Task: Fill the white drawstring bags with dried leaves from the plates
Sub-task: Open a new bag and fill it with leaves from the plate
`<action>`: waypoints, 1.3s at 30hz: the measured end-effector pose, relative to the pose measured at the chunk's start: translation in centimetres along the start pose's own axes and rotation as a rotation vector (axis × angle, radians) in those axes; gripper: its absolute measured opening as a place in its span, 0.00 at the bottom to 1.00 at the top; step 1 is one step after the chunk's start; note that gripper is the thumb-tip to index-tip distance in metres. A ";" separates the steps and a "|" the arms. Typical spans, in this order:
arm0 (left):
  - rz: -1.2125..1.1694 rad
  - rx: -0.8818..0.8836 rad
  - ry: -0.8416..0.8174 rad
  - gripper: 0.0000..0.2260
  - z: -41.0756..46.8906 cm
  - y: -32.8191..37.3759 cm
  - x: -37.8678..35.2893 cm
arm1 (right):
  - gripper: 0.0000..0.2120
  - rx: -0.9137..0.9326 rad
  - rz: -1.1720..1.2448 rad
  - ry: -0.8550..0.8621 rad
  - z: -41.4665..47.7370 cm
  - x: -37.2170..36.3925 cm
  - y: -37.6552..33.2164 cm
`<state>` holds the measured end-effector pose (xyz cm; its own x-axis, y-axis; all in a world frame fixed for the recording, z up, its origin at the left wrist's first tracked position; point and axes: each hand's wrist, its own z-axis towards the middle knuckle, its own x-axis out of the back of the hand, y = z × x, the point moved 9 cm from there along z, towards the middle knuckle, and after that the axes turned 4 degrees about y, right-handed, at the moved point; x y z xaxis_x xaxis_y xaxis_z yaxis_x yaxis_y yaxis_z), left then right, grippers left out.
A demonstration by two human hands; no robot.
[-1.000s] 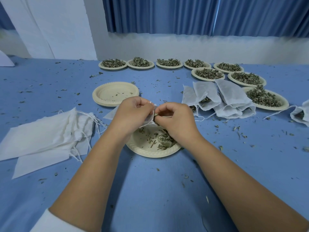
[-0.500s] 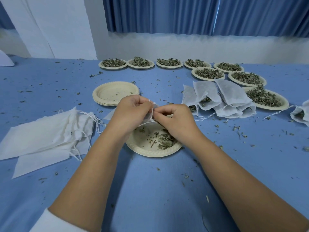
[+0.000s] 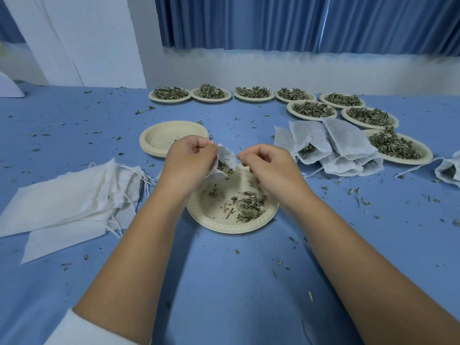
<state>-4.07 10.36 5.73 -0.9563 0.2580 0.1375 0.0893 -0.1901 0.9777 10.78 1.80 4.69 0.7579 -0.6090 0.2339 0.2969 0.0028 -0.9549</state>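
The left hand (image 3: 189, 165) has its fingers curled round one side of a small white bag (image 3: 227, 156), holding it up with the mouth facing 3 o'clock and dried leaves (image 3: 224, 168) showing inside. The right hand (image 3: 271, 170) is curled too, its fingertips bunched right at the bag's open edge; whether they pinch the cloth or a few leaves cannot be told. Both hands hang over the far rim of a nearly emptied plate (image 3: 224, 230), where a small heap of leaves (image 3: 249, 205) lies on the right.

From that plate, flat empty bags (image 3: 69, 200) lie at 9 o'clock, a stack of empty plates (image 3: 151, 145) at 11, filled bags (image 3: 331, 148) at 2, and full plates (image 3: 313, 109) along the table's far edge from 12 to 2. At 6 o'clock the blue table (image 3: 224, 282) lies open between the forearms, flecked with crumbs.
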 end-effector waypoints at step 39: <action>0.067 -0.048 -0.028 0.09 0.0 0.4 0.0 | 0.01 0.216 -0.193 -0.123 -0.9 -1.7 -1.1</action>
<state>-4.02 10.27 6.09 -0.9402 0.2698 0.2079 0.1390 -0.2533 0.9573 8.65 2.07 5.20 0.7362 -0.5141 0.4401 0.5489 0.0733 -0.8327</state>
